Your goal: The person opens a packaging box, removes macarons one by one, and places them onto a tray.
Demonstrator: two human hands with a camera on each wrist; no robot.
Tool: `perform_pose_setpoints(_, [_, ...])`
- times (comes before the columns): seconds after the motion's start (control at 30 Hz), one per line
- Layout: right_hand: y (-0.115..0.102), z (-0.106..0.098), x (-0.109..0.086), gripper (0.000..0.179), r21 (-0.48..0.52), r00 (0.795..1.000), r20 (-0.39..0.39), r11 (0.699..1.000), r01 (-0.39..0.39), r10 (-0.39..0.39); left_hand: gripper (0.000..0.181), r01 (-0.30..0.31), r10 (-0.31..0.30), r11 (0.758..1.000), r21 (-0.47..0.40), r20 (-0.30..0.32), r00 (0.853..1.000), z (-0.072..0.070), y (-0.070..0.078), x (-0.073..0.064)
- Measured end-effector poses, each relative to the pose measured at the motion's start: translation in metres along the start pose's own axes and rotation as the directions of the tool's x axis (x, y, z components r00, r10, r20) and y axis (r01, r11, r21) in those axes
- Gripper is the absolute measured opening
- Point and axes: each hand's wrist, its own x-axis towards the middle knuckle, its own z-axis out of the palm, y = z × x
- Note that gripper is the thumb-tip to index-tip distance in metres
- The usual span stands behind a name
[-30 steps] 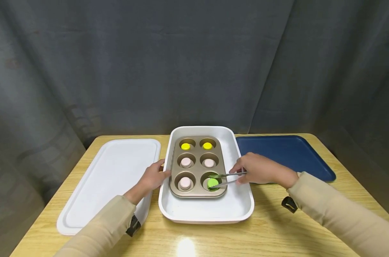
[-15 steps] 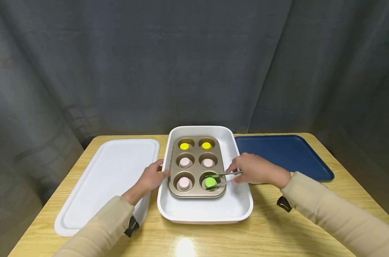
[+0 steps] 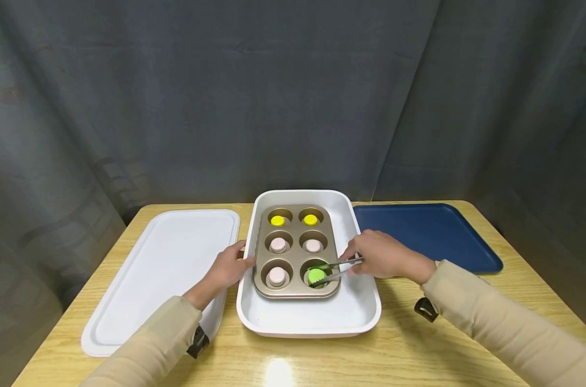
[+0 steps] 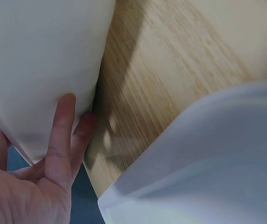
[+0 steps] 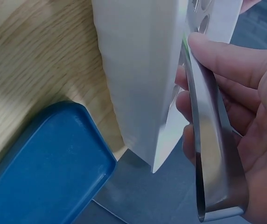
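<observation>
A white tub [image 3: 312,325] holds a bronze muffin tin [image 3: 296,270]. Over the tub's left rim, my left hand [image 3: 229,265] grips the wall, thumb inside and fingers on the outer side [image 4: 63,144]. My right hand [image 3: 384,252] holds metal tongs [image 5: 210,140], squeezing their arms between thumb and fingers. The tongs' tips sit on either side of a green disc-shaped piece [image 3: 316,276] in the tin's front right cup. Pale pink pieces lie in the front left cup [image 3: 277,276] and both middle cups, yellow pieces [image 3: 277,220] in both back cups.
On the wooden table [image 3: 293,365], a white tray [image 3: 167,269] lies left of the tub. A dark blue tray [image 3: 428,231] is on the right, partly behind my right hand. A grey curtain [image 3: 273,107] hangs behind the table.
The tongs' tips have shifted slightly around the green piece, which stays in its cup. The left hand keeps its hold on the tub; the whole view has drifted a little.
</observation>
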Motion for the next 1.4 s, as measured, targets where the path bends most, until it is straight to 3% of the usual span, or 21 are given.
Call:
perform_pose_setpoints(0.17, [0.001,-0.005,-0.005,0.025,0.024,0.999,-0.036,1.000,0.002,-0.001,0.051,-0.003,0.003,1.000,-0.002,-0.004,1.000,0.000,0.000,0.000])
perform_pose_setpoints(0.47, [0.009,-0.020,-0.015,0.023,0.089,0.997,-0.044,0.994,-0.064,0.068,0.051,-0.001,0.001,1.000,-0.007,-0.006,1.000,-0.002,-0.001,0.001])
perform_pose_setpoints(0.7, [0.017,-0.035,-0.026,0.027,0.054,0.989,-0.093,0.993,-0.107,0.112,0.051,0.004,-0.004,1.000,-0.007,-0.006,1.000,-0.002,-0.002,0.001])
perform_pose_setpoints(1.17, [0.047,-0.050,-0.050,0.032,0.062,0.924,-0.246,0.956,-0.286,0.292,0.049,0.002,-0.001,1.000,0.026,-0.007,1.000,-0.002,-0.002,0.000])
perform_pose_setpoints(1.4, [0.069,-0.048,-0.058,0.035,0.107,0.887,-0.243,0.919,-0.379,0.393,0.050,-0.008,0.008,1.000,0.014,-0.002,1.000,0.000,-0.001,0.001])
